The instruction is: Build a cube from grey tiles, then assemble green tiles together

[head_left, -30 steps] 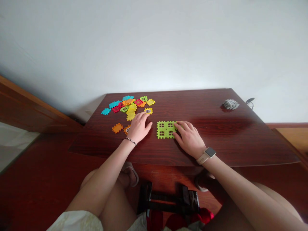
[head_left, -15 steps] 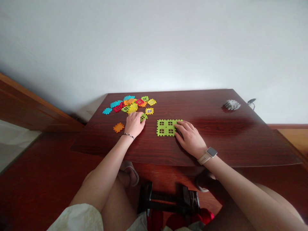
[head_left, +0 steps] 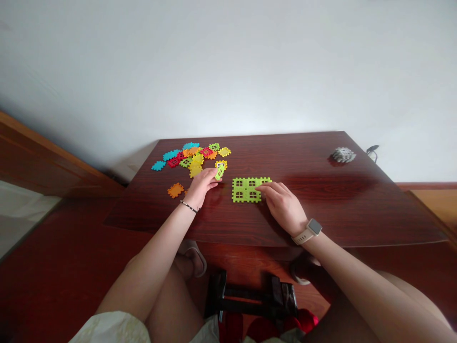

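Observation:
My left hand (head_left: pixel 203 185) pinches a small green window tile (head_left: pixel 220 172) between thumb and fingers. It tilts the tile up off the table, just in front of a yellow tile with a white window (head_left: pixel 221 164). My right hand (head_left: pixel 284 206) rests at the right side of a green panel (head_left: pixel 246 189) of joined window tiles lying flat. Its fingers reach out over the panel, partly covering the right end, and the thumb is hidden. Left of the panel, the two hands are apart.
Blue, red, orange, yellow and green tiles (head_left: pixel 196 170) lie in a loose heap at the back left of the dark wood table (head_left: pixel 303 164). An orange tile (head_left: pixel 175 190) lies nearer me. A stack of grey-white tiles (head_left: pixel 343 155) stands at the far right.
My left hand has lifted the green window tile and tipped it upright, moving slightly right. My right hand's fingers have drawn closer together and shifted on the panel.

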Demonstrator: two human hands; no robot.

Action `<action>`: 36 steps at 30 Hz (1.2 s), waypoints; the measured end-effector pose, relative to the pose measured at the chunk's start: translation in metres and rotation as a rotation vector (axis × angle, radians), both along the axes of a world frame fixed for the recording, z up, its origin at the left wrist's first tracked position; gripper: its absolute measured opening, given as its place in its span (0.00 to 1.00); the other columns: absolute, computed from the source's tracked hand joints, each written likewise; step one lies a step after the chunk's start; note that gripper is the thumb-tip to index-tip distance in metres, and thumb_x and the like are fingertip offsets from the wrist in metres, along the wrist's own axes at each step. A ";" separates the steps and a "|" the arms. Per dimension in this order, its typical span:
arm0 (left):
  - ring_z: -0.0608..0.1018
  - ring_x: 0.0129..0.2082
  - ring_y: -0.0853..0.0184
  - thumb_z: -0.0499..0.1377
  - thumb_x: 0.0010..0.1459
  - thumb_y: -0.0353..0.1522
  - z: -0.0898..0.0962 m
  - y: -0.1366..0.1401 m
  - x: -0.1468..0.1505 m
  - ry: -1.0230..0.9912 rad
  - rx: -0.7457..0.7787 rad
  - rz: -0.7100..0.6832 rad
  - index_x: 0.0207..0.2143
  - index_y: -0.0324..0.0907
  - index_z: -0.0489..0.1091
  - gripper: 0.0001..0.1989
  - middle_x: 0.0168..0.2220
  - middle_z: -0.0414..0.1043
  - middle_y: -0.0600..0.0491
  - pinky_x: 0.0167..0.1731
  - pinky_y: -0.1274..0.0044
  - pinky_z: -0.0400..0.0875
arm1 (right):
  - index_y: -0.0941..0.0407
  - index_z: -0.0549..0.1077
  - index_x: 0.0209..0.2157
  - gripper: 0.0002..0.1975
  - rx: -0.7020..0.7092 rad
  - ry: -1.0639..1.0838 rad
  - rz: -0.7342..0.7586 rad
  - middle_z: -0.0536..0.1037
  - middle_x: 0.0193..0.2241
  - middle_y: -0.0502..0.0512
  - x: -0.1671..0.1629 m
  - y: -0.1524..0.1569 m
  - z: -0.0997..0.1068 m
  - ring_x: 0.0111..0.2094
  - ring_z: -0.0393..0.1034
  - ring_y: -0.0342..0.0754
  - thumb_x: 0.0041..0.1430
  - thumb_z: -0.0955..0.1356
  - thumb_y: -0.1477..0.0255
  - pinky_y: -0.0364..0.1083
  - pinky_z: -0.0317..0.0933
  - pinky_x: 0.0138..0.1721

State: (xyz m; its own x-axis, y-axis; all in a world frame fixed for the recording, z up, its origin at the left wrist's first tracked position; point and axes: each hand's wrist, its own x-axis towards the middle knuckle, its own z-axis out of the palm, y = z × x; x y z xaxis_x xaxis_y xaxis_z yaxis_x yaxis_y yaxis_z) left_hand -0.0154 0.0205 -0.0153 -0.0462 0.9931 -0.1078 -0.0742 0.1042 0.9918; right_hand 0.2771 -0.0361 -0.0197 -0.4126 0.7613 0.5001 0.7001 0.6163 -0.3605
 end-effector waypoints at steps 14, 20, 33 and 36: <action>0.80 0.38 0.64 0.69 0.62 0.42 0.003 -0.030 0.038 -0.504 -0.161 -0.297 0.47 0.40 0.77 0.17 0.47 0.81 0.46 0.39 0.73 0.77 | 0.52 0.56 0.74 0.32 -0.102 0.167 -0.011 0.80 0.56 0.61 -0.010 -0.011 0.013 0.38 0.78 0.52 0.73 0.66 0.71 0.56 0.74 0.44; 0.79 0.35 0.67 0.73 0.58 0.48 -0.004 -0.037 0.048 -0.429 -0.091 -0.281 0.45 0.40 0.78 0.23 0.40 0.80 0.49 0.36 0.75 0.74 | 0.47 0.56 0.74 0.32 -0.057 0.149 0.117 0.72 0.65 0.62 -0.012 -0.014 0.014 0.61 0.74 0.58 0.74 0.66 0.72 0.59 0.74 0.60; 0.74 0.26 0.68 0.68 0.60 0.57 0.003 -0.049 0.059 0.006 0.149 -0.404 0.38 0.42 0.75 0.27 0.27 0.72 0.57 0.31 0.74 0.68 | 0.51 0.72 0.53 0.08 -0.015 0.159 0.147 0.84 0.42 0.56 -0.010 -0.016 0.014 0.41 0.82 0.52 0.74 0.68 0.69 0.49 0.77 0.41; 0.76 0.27 0.66 0.67 0.59 0.58 0.009 -0.048 0.057 0.049 0.181 -0.414 0.39 0.43 0.75 0.27 0.28 0.73 0.55 0.31 0.74 0.70 | 0.51 0.73 0.49 0.07 -0.051 0.171 0.106 0.84 0.38 0.55 -0.007 -0.015 0.015 0.35 0.81 0.51 0.73 0.69 0.67 0.48 0.75 0.37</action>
State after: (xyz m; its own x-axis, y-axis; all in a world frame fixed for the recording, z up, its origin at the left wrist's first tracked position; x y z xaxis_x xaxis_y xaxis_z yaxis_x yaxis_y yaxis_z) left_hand 0.0411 -0.0280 -0.0064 0.3584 0.9315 0.0619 -0.0156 -0.0603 0.9981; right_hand 0.2701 -0.0513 -0.0047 -0.4043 0.7442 0.5317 0.5580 0.6613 -0.5013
